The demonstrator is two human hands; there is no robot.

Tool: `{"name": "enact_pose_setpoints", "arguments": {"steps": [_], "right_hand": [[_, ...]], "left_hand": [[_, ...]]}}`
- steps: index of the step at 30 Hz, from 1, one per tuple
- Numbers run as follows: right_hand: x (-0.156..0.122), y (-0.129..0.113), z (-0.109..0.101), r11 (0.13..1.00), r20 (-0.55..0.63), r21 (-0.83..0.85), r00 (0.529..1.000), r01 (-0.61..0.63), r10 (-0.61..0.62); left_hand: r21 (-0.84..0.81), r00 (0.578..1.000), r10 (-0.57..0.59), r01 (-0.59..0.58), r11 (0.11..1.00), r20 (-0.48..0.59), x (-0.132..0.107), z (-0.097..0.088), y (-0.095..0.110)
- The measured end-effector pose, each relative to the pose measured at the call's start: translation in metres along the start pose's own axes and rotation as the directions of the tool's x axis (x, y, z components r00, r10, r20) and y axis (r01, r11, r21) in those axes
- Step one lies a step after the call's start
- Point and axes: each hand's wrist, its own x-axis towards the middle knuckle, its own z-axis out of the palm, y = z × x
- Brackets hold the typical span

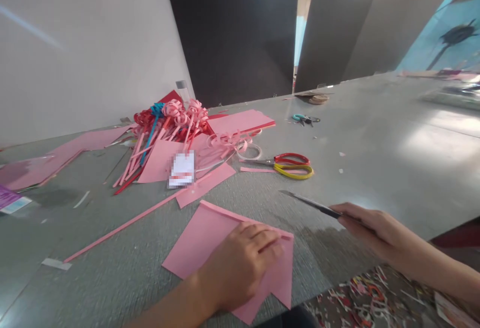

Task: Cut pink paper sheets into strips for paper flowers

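Observation:
My left hand [243,263] rests on a pink sheet of paper [195,248], fingers bent and pressed together at its folded top edge. A narrow strip is turned over along that edge, and the sheet's lower side has a notch. To the right, my right hand [371,228] grips a thin knife [309,203] with a dark handle. Its blade points left, apart from the paper. Beyond the blade lie scissors [294,165] with one red and one yellow handle. A smaller pink piece of paper [206,185] lies behind the sheet.
A bunch of paper-strip flowers [172,118] on rolled stems lies at the back left. Nearby are a blurred-out phone-like object [182,169], a tape roll [249,152] and a long pink strip [120,225]. Pliers [305,119] lie farther back. Paper scraps [367,298] litter the floor.

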Motion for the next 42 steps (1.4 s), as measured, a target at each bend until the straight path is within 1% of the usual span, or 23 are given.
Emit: {"name": "enact_pose_setpoints", "arguments": {"steps": [3, 4, 6, 8, 10, 12, 14, 16, 20, 23, 25, 29, 32, 34, 37, 40, 42], "right_hand": [[-0.017, 0.004, -0.003, 1.0, 0.01, -0.001, 1.0, 0.015, -0.015], [-0.022, 0.006, -0.004, 0.999, -0.029, 0.002, 0.999, 0.034, -0.034], [-0.028, 0.013, -0.004, 0.994, -0.097, 0.004, 0.989, 0.109, -0.108], [-0.033, 0.019, -0.006, 0.974, -0.112, -0.021, 0.968, 0.226, -0.227], [-0.037, 0.024, -0.008, 0.939, -0.051, -0.063, 0.938, 0.339, -0.342], [-0.04, 0.026, -0.011, 0.912, 0.068, -0.108, 0.918, 0.396, -0.39], [-0.043, 0.027, -0.013, 0.899, 0.189, -0.16, 0.906, 0.408, -0.378], [-0.045, 0.027, -0.015, 0.885, 0.266, -0.219, 0.898, 0.411, -0.351], [-0.044, 0.028, -0.014, 0.842, 0.33, -0.295, 0.875, 0.451, -0.353], [-0.04, 0.026, -0.014, 0.815, 0.39, -0.306, 0.845, 0.493, -0.365], [-0.036, 0.024, -0.016, 0.817, 0.423, -0.298, 0.835, 0.494, -0.35], [-0.03, 0.016, -0.021, 0.838, 0.456, -0.269, 0.83, 0.474, -0.322], [-0.029, 0.008, -0.023, 0.831, 0.465, -0.25, 0.815, 0.497, -0.347], [-0.03, 0.002, -0.022, 0.83, 0.461, -0.23, 0.808, 0.508, -0.367], [-0.033, -0.005, -0.019, 0.848, 0.448, -0.193, 0.813, 0.494, -0.371], [-0.033, -0.009, -0.017, 0.862, 0.439, -0.184, 0.824, 0.472, -0.358], [-0.031, -0.009, -0.016, 0.845, 0.449, -0.215, 0.818, 0.489, -0.359]], "left_hand": [[-0.021, 1.0, 0.009, -0.009, 1.0, -0.002, 0.001, 0.0, -0.001], [-0.026, 1.0, 0.009, -0.01, 1.0, -0.005, 0.001, 0.0, -0.001], [-0.03, 1.0, 0.012, -0.013, 0.999, -0.008, 0.002, -0.001, -0.002], [-0.035, 1.0, 0.019, -0.019, 0.999, -0.016, 0.003, -0.002, -0.002], [-0.041, 0.999, 0.023, -0.024, 0.999, -0.024, 0.003, -0.002, -0.002], [-0.038, 1.0, 0.014, -0.015, 0.999, -0.024, 0.003, -0.003, -0.002], [-0.03, 1.0, 0.004, -0.004, 1.0, -0.006, 0.004, -0.004, -0.002], [-0.028, 1.0, -0.004, 0.005, 1.0, 0.03, 0.005, -0.005, -0.001], [-0.021, 0.993, -0.064, 0.066, 0.998, 0.1, 0.006, -0.005, 0.0], [-0.023, 0.983, -0.11, 0.115, 0.993, 0.145, 0.005, -0.005, 0.001], [-0.028, 0.978, -0.121, 0.128, 0.991, 0.172, 0.006, -0.005, 0.0], [-0.038, 0.972, -0.087, 0.097, 0.995, 0.218, 0.007, -0.01, -0.003], [-0.052, 0.96, -0.015, 0.03, 0.998, 0.278, 0.007, -0.021, -0.009], [-0.059, 0.951, 0.013, 0.005, 0.998, 0.309, 0.005, -0.028, -0.011], [-0.059, 0.954, -0.009, 0.028, 0.998, 0.3, 0.003, -0.03, -0.008], [-0.031, 0.972, -0.048, 0.057, 0.998, 0.23, 0.003, -0.021, 0.002], [-0.004, 0.981, -0.059, 0.061, 0.998, 0.186, 0.003, -0.014, 0.007]]}}
